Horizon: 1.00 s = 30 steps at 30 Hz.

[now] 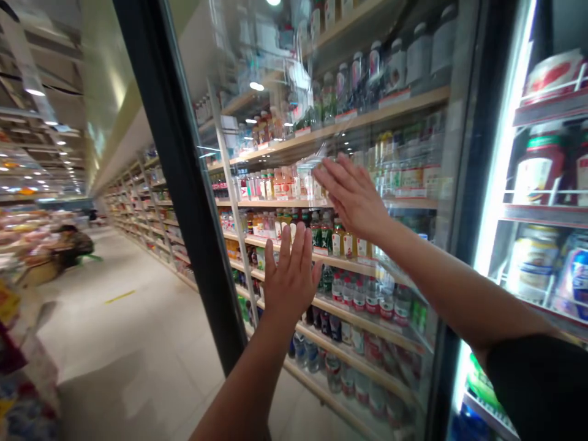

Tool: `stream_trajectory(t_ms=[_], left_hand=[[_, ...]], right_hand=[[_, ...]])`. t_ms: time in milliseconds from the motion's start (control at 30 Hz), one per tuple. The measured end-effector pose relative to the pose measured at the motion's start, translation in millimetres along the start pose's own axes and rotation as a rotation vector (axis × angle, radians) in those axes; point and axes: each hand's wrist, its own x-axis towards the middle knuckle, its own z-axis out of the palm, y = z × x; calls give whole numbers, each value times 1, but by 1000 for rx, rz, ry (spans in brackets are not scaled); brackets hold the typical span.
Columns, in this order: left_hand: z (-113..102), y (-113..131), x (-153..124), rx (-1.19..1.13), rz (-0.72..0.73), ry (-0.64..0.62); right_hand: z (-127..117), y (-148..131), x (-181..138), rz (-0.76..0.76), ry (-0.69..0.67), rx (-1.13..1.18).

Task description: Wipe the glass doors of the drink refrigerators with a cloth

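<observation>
A glass cooler door (349,141) with a dark frame stands swung open in front of me. My left hand (291,272) is raised before the lower middle of the pane, palm toward the glass and fingers spread. Higher and to the right, my right hand (356,199) reaches across with its fingers stretched out and lying close together near the pane. Whether either palm touches the glass I cannot tell. Pale, shiny streaks show on the pane beside the right fingertips; they could be reflections. Neither hand visibly holds anything.
Through the pane, wooden shelves (349,263) carry rows of bottled drinks. The lit cooler (551,214) at right holds bottles and cans on racks. Left of the door frame (177,177) runs a tiled aisle (138,331), with a crouching person (76,245) and piled goods along it.
</observation>
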Motion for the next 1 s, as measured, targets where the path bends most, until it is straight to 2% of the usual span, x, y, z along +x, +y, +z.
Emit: stream_trajectory(t_ms=[133, 233, 300, 333, 400, 433, 533, 600, 667, 733, 800, 833, 933, 1000], left_hand=[[0, -1, 0, -15, -7, 8], [-1, -1, 2, -32, -5, 26], [-2, -1, 3, -40, 0, 35], [-2, -1, 3, -42, 3, 37], [-2, -1, 4, -39, 9, 36], [-2, -1, 4, -35, 10, 37], [-1, 0, 4, -23, 9, 42], [0, 0, 4, -12, 9, 46], [1, 0, 3, -2, 12, 46], [1, -1, 3, 4, 15, 44], [2, -1, 2, 8, 16, 42], [2, -1, 2, 11, 15, 42], [4, -1, 1, 22, 11, 34], [4, -1, 1, 24, 9, 32]], right_hand=[[-3, 33, 6, 139, 116, -9], [3, 22, -22, 164, 147, -16], [6, 9, -49, 49, 57, -5], [7, 6, -60, -61, -13, 3], [4, 15, -74, -144, -52, 1], [2, 24, -76, -124, -34, -2], [0, 50, -76, 84, 99, 2], [3, 50, -81, 163, 154, 12], [7, 36, -93, 102, 127, 21], [9, 21, -106, -82, 15, 39], [8, 18, -112, -180, -53, 43], [7, 22, -111, -157, -46, 38], [6, 36, -107, 62, 78, 23], [8, 35, -110, 140, 149, 24]])
